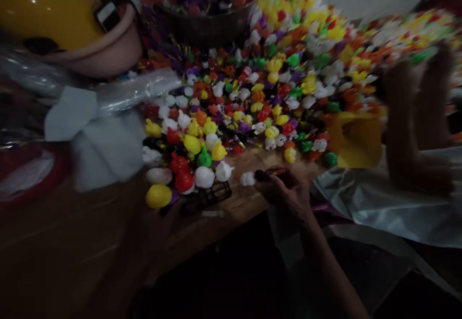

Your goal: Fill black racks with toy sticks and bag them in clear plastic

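My right hand is closed around small toy pieces by the table's near edge. A white animal-shaped piece and a dark part stick out to the left of its fingertips. A black grid rack lies left of it, filled with upright animal-head toys, among them a white one, a red one and a yellow one. My left hand, dim and blurred, grips the rack's near left end, thumb at its edge.
Loose colourful toys are heaped across the table. A metal bowl of toys stands behind. A pink basin, plastic bags and white paper lie left. Another person's hands are at right, beside a yellow scoop-like piece.
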`<state>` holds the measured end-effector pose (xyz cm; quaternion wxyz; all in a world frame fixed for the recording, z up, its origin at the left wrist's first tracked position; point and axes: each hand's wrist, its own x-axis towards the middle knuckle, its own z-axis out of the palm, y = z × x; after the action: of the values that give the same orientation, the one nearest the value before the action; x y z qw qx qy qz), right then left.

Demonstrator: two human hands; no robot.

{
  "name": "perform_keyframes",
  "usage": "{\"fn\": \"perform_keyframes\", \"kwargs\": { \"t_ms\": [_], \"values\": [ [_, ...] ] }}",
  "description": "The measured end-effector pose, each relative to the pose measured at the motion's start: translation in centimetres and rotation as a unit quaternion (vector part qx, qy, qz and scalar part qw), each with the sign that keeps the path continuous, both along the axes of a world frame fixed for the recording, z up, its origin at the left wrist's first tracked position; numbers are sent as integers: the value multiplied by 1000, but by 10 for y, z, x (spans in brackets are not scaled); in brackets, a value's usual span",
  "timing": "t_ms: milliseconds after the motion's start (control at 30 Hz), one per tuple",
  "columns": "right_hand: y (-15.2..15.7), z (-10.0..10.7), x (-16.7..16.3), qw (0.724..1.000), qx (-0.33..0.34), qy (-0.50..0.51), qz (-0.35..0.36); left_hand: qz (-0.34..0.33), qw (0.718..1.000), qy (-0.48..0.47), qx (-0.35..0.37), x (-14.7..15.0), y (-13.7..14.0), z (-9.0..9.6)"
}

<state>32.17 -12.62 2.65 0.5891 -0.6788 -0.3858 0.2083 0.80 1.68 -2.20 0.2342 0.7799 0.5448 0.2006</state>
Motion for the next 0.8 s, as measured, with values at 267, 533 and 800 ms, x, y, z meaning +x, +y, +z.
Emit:
{"fn": "perform_keyframes", "kwargs": {
  "t_ms": [267, 533, 800],
  "values": [
    [-17, -31, 0, 938, -100, -331, -9, 91, 994, 29, -60, 5, 0, 8],
    [-15, -37, -5, 900, -143, -412, -2, 36, 997, 55, -43, 11, -1, 16],
    [-5, -33, -83, 939, -14, -326, 109, -85, 993, -64, 55, 12, 7, 6]
  ]
}}
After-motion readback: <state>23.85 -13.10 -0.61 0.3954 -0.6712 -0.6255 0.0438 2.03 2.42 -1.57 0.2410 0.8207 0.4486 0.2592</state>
